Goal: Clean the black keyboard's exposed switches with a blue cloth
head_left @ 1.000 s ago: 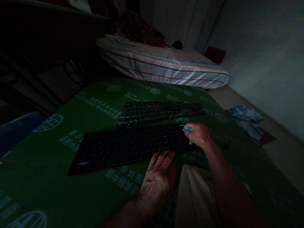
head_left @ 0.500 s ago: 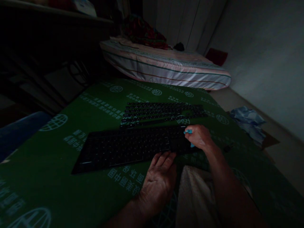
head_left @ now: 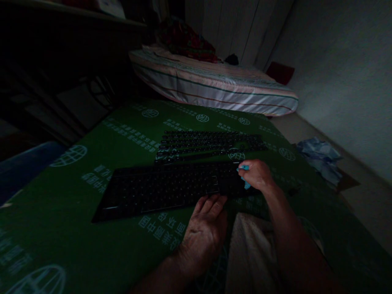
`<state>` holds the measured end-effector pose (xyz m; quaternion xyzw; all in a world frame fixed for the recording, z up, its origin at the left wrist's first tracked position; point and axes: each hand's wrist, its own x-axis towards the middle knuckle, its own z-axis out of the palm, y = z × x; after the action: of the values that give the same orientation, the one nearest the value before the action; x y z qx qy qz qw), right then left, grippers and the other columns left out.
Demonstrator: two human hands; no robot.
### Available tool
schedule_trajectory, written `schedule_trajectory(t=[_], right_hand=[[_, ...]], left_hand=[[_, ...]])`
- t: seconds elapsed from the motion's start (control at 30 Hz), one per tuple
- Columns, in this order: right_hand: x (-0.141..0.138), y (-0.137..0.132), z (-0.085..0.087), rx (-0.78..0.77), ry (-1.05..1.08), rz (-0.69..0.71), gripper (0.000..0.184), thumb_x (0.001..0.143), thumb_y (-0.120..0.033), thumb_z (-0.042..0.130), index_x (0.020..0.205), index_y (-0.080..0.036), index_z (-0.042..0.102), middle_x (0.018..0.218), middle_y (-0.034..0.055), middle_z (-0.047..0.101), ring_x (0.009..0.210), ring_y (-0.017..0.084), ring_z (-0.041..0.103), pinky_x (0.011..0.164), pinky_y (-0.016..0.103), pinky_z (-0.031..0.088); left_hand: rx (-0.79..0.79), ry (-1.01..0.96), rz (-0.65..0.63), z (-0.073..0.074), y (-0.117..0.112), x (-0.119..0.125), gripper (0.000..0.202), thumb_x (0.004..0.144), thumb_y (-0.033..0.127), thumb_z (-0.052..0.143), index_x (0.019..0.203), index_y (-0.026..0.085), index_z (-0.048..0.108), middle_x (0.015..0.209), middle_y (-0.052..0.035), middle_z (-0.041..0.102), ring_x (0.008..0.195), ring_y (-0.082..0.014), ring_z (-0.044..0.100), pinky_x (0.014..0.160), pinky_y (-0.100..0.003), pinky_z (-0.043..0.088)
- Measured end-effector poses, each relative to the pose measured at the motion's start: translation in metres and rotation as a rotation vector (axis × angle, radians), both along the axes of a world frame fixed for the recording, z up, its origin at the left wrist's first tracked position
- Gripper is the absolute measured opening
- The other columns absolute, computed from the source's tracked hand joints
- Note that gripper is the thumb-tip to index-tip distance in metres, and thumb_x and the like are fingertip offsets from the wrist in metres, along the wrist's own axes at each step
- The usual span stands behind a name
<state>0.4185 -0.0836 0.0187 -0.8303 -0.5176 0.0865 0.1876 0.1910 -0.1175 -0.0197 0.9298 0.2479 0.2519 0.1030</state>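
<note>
A black computer keyboard (head_left: 171,185) lies at a slant on the green table covering, and its keycaps look to be off. Behind it, loose black keycaps (head_left: 196,143) are set out in rows. My left hand (head_left: 206,228) rests with fingers stretched out, fingertips touching the keyboard's near edge. At the keyboard's right end, my right hand (head_left: 257,173) is closed around a light-blue cloth (head_left: 246,183). Part of the cloth hangs below the fingers, over the keyboard's number-pad area. The dim light hides the finer details there.
The green covering (head_left: 101,253) has white print and globe marks. A beige cloth (head_left: 249,249) lies by my right forearm. A small dark object (head_left: 294,190) sits to the right. Beyond the table are a bed (head_left: 220,87) and crumpled bluish material (head_left: 320,153) on the floor.
More of the light-blue cloth shows below my right fingers, and that hand has shifted very slightly. My left hand and the keyboard have stayed in place.
</note>
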Motion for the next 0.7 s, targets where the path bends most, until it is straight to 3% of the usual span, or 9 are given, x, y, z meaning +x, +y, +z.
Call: schedule_trajectory(t=[0.17, 0.33, 0.43, 0.7], right_hand=[[0.005, 0.0, -0.004, 0.08, 0.089, 0.019, 0.016, 0.066, -0.026, 0.06, 0.076, -0.022, 0.072, 0.061, -0.0002, 0.067, 0.055, 0.014, 0.06, 0.051, 0.023, 0.04], [0.011, -0.003, -0.002, 0.272, 0.506, -0.067, 0.025, 0.06, -0.029, 0.065, 0.081, -0.016, 0.07, 0.062, 0.0, 0.064, 0.053, 0.013, 0.058, 0.047, 0.022, 0.043], [0.012, -0.005, 0.002, 0.35, 0.653, -0.117, 0.029, 0.055, -0.029, 0.069, 0.08, -0.014, 0.068, 0.06, -0.0008, 0.062, 0.05, 0.011, 0.055, 0.045, 0.022, 0.044], [0.008, -0.008, 0.01, 0.368, 0.783, -0.15, 0.03, 0.051, -0.028, 0.069, 0.078, -0.014, 0.066, 0.057, -0.0019, 0.059, 0.049, 0.011, 0.054, 0.045, 0.022, 0.045]], left_hand=[[0.007, 0.002, 0.002, 0.002, 0.0, 0.0, 0.018, 0.086, 0.015, 0.05, 0.098, 0.017, 0.063, 0.127, -0.0067, 0.055, 0.117, -0.0252, 0.048, 0.105, -0.047, 0.035], [0.003, -0.002, 0.001, 0.003, -0.001, 0.0, 0.019, 0.087, 0.014, 0.048, 0.099, 0.017, 0.063, 0.126, -0.0069, 0.056, 0.117, -0.0251, 0.048, 0.105, -0.047, 0.035], [-0.009, 0.007, -0.004, 0.002, -0.001, 0.0, 0.02, 0.087, 0.015, 0.047, 0.1, 0.016, 0.063, 0.128, -0.0071, 0.055, 0.118, -0.0252, 0.047, 0.105, -0.047, 0.036], [-0.02, 0.03, -0.008, 0.0, -0.001, 0.0, 0.02, 0.088, 0.015, 0.047, 0.1, 0.017, 0.063, 0.131, -0.0058, 0.053, 0.119, -0.025, 0.046, 0.105, -0.048, 0.035]])
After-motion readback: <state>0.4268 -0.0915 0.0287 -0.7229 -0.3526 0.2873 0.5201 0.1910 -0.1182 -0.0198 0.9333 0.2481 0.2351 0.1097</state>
